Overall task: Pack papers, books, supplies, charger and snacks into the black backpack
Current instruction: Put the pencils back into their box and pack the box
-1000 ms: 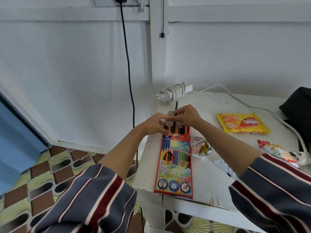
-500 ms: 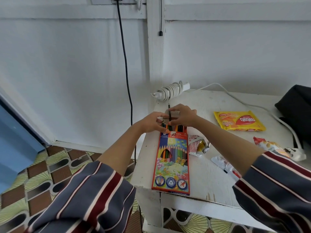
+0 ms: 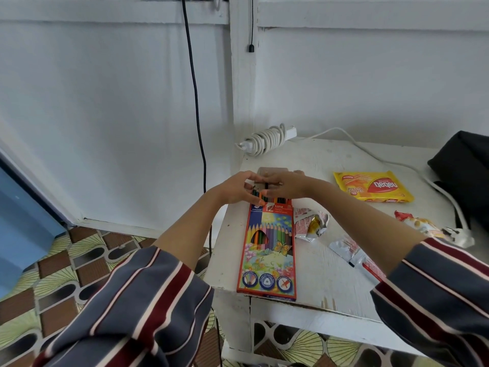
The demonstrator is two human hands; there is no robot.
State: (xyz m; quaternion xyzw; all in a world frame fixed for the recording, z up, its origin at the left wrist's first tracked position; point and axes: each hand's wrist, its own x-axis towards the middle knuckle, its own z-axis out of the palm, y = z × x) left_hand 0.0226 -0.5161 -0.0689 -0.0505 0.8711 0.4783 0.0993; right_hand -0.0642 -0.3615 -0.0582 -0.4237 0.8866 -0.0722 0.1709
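Mid-frame on the counter [image 3: 330, 274], your left hand [image 3: 238, 189] grips the coloured pencil box [image 3: 270, 247] at its open end; your right hand [image 3: 288, 185] pinches a dark pencil [image 3: 266, 185].

Bright, flat, cool daylight; source out of frame. Only faint, soft shadows under forearms on counter [image 3: 330, 276]. Mild glare on foil wrapper [image 3: 313, 226] toward 4 o'clock. Print on pencil box [image 3: 267, 250] near centre legible. Heavy wide-angle bowing: wall rail [image 3: 105, 14] at 12 curved, striped sleeves [image 3: 127, 308] at 5 and 7 stretched, soft.
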